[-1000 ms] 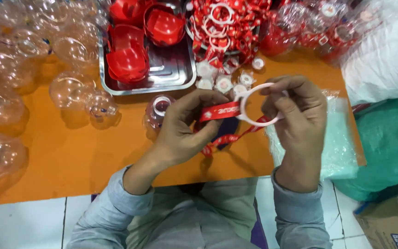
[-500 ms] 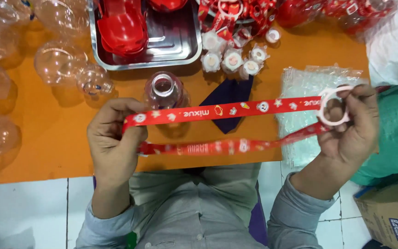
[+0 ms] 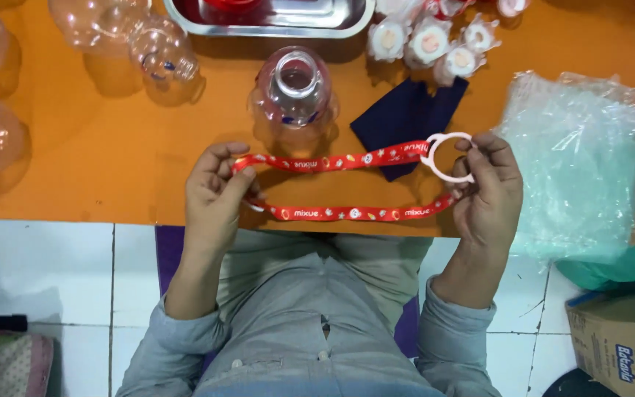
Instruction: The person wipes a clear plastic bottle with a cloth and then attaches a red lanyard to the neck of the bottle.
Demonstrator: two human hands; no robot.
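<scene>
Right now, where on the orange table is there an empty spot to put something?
Bare orange table lies between the left hand and the clear bottles. It is crowded by the steel tray, white caps and plastic bags.

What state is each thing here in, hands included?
left hand: pinching the folded end of the ribbon
right hand: gripping the ring
red ribbon: doubled, stretched taut between both hands
white ring: threaded on the ribbon, off the table
clear bottle: upright, uncapped, empty
metal tray: on the table, partly out of view
plastic bags: stacked flat
</scene>
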